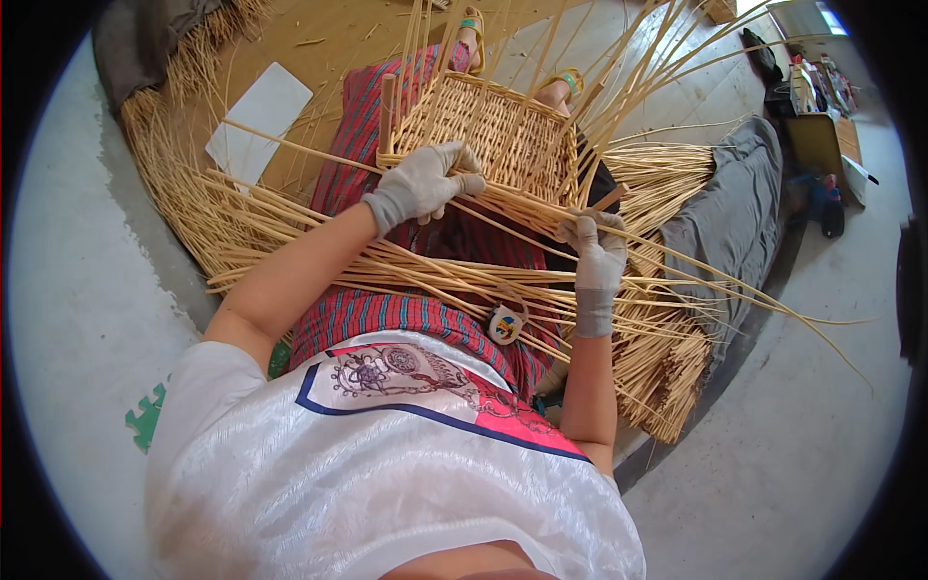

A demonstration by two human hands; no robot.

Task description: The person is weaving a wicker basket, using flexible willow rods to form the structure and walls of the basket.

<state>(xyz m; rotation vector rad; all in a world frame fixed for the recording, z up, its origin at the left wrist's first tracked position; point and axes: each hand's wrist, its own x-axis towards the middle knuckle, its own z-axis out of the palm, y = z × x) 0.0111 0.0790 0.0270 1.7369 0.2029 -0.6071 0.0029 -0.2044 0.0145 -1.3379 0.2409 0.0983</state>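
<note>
Both gloved hands grip the half-woven basket (493,135) resting on the person's lap. Left hand (430,179) lies curled over the basket's near rim, fingers closed on the weave. Right hand (597,246), at the basket's near right corner, is clamped on a long cane (541,217) crossing the rim. Loose canes (667,358) lie bundled right of the basket, and a white board (259,121) lies to its left.

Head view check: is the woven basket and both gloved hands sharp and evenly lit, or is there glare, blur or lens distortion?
Head view: the basket and both gloved hands, left and right, are sharp in soft daylight; mild glare on the white shirt; strong fisheye bend, black corners, floor curving at the rim.
</note>
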